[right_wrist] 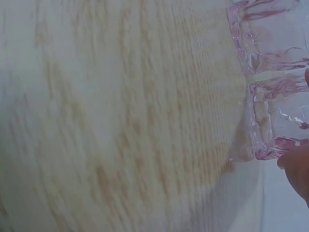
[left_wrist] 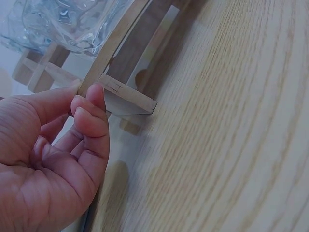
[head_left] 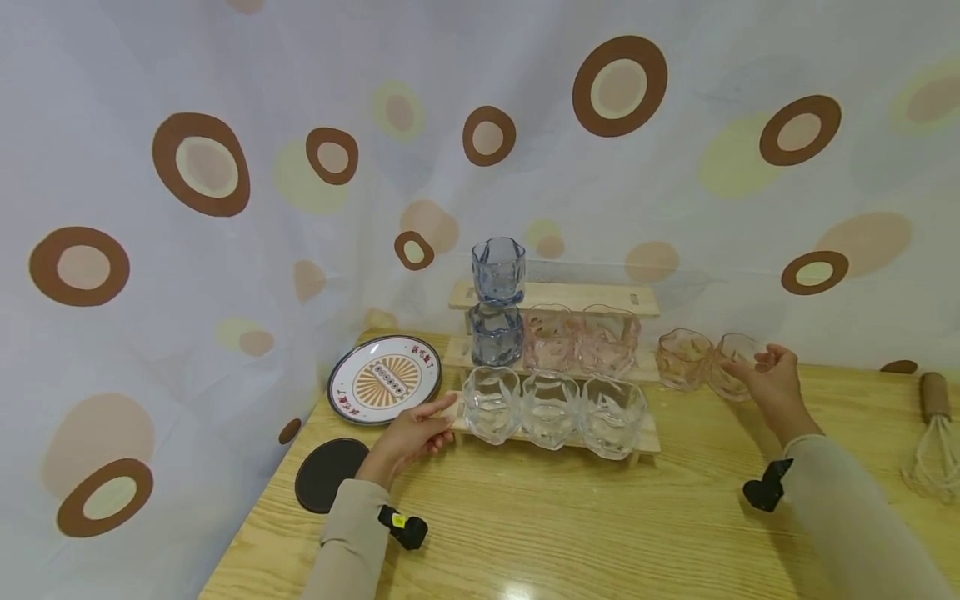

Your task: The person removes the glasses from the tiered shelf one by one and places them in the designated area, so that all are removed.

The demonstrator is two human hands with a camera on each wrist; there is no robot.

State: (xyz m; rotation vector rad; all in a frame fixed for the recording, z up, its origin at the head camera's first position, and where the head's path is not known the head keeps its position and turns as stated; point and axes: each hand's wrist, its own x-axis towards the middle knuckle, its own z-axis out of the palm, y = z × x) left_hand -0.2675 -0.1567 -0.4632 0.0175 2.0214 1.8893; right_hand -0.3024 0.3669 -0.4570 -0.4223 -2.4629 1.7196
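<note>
My left hand (head_left: 412, 433) pinches the left end of the lowest shelf of a three-step wooden rack (head_left: 577, 295), thumb above and fingers curled beneath. Far to the right, my right hand (head_left: 780, 396) grips a pale pink glass (head_left: 726, 385) standing on the table, with fingertips on its sides. A second pink glass (head_left: 682, 358) stands close to its left. Three clear glasses (head_left: 551, 410) line the lowest step. On the middle step are two pink glasses (head_left: 609, 340) and a blue glass (head_left: 495, 337); another blue glass (head_left: 498, 268) rises above that one on the top step.
A patterned plate (head_left: 384, 379) leans at the left, behind a round black coaster (head_left: 330, 473). A whisk (head_left: 935, 425) lies at the table's right side. A dotted curtain (head_left: 480, 75) hangs behind and along the left of the wooden table (head_left: 570, 525).
</note>
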